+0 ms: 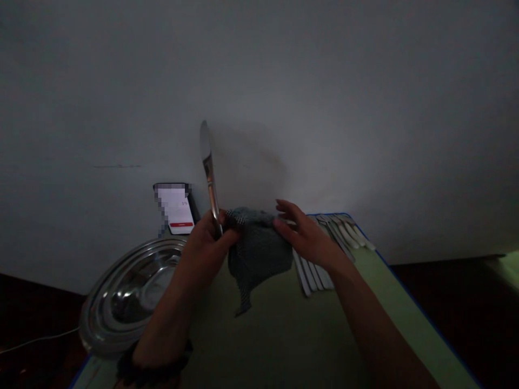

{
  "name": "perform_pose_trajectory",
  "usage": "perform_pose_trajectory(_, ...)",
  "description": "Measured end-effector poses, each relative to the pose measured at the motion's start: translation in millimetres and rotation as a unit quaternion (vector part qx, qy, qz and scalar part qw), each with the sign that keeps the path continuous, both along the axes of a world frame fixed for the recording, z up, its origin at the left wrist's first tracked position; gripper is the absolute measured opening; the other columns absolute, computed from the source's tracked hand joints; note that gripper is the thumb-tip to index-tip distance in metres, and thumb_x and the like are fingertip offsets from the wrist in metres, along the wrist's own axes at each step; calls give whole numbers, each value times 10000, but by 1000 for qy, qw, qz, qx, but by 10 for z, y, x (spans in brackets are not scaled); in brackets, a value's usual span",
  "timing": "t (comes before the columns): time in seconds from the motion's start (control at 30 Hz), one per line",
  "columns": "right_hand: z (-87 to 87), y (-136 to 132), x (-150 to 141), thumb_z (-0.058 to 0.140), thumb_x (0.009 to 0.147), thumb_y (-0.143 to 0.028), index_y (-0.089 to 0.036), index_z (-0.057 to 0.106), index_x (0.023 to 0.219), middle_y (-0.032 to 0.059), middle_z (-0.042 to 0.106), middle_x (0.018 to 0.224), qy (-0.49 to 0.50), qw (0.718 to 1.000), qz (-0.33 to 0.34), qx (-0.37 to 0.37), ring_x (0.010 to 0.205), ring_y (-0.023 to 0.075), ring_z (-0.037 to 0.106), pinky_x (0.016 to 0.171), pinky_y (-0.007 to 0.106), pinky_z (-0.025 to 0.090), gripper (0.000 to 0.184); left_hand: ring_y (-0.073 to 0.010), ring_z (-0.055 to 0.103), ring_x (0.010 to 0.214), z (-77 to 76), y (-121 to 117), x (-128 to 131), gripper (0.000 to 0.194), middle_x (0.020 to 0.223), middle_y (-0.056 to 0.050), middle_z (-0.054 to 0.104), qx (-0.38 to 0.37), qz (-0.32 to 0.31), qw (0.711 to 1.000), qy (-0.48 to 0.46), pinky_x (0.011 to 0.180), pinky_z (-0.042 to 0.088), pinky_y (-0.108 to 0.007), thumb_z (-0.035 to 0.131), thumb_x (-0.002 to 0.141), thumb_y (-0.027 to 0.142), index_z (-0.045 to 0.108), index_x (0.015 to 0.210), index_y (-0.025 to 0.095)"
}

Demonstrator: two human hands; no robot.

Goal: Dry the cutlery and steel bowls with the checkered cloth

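My left hand (206, 246) is closed around the handle of a table knife (211, 186), whose blade points up against the wall. A grey checked cloth (261, 251) hangs between my hands, its left edge against the fingers of my left hand and one corner drooping low. My right hand (306, 235) has the cloth's upper right edge between thumb and fingers, with some fingertips stretched out beyond it. Just beyond and below that hand, several table knives (314, 275) lie side by side, partly hidden by my wrist.
A shiny metal basin (97, 308) stands on the left of the pale green table (275, 346). Behind it a lit phone (176, 208) leans near the wall (259, 97). More cutlery (351, 232) lies at the back right corner, by the table's blue edge.
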State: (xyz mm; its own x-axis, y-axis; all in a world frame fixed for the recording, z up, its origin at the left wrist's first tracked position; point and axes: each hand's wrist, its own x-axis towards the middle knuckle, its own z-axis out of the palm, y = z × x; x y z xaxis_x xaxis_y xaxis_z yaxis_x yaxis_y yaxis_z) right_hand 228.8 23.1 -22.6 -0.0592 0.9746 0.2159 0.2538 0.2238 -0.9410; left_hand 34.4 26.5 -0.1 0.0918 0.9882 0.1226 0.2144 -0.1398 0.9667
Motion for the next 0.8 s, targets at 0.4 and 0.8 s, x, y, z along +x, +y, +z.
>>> perform_pose_trajectory(0.4, 110, -33, 241, 597, 816, -310, -239, 579, 983, 46, 453, 1369, 31, 972, 231, -19, 1022, 151, 591, 849, 341, 502, 183, -116, 485, 647, 37, 8, -51, 175, 710, 48, 508, -36, 1, 997, -65, 567, 387, -225, 584, 666, 240, 489, 807, 195)
perform_pose_trajectory(0.8, 117, -35, 313, 553, 847, -305, -219, 568, 848, 14, 556, 968, 54, 974, 202, 92, 904, 124, 532, 800, 289, 427, 87, -119, 462, 638, 11, 85, -134, 232, 708, 53, 476, -15, -38, 999, 10, 554, 388, -232, 578, 683, 285, 402, 816, 213)
